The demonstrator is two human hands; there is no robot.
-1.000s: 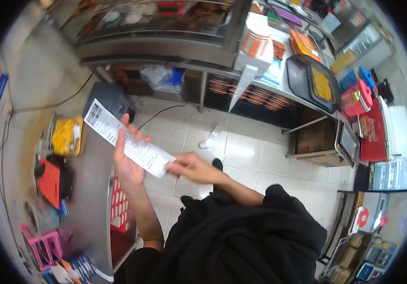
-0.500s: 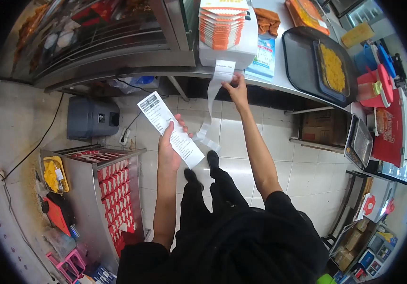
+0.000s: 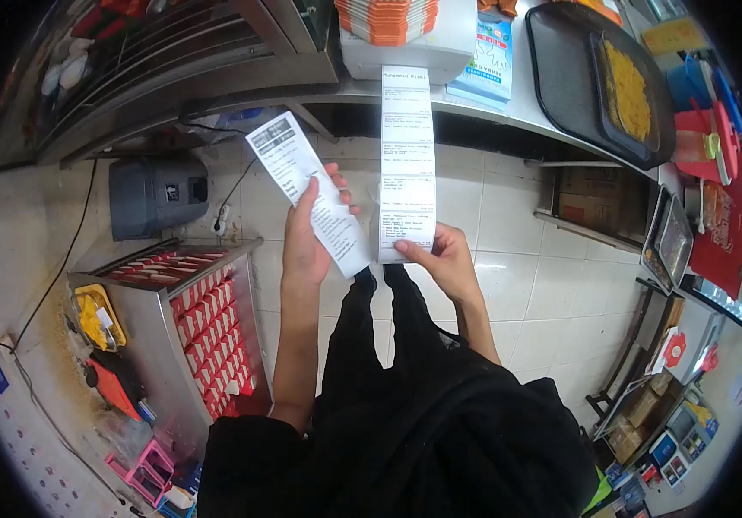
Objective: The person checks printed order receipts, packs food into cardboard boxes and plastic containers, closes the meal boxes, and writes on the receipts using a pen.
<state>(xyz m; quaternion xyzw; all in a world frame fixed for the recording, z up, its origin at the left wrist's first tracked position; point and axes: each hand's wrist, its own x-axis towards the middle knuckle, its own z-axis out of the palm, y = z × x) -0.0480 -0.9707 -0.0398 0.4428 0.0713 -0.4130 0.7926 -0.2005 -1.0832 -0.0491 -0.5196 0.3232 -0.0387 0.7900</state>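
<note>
A long white printed receipt (image 3: 302, 186) is in my left hand (image 3: 308, 237), its thumb over the front and its fingers behind the right edge. My right hand (image 3: 440, 259) pinches the lower end of a strip of printed labels (image 3: 407, 155) between thumb and fingers. The strip hangs nearly straight down from the counter edge, below a white box-like device (image 3: 410, 53), with several printed sections facing up. Receipt and strip hang side by side, their lower ends close together.
Orange-and-white folded packets (image 3: 386, 19) sit on the device. On the metal counter (image 3: 531, 129) are a blue packet (image 3: 485, 65) and a black tray (image 3: 561, 86) beside yellow food. A grey bin (image 3: 157, 197) and a metal rack (image 3: 142, 302) of red-and-white packets stand at the left.
My right hand has moved down from the counter edge to the strip's lower end. The strip, loose and curling before, is now stretched out. My left hand still holds the receipt.
</note>
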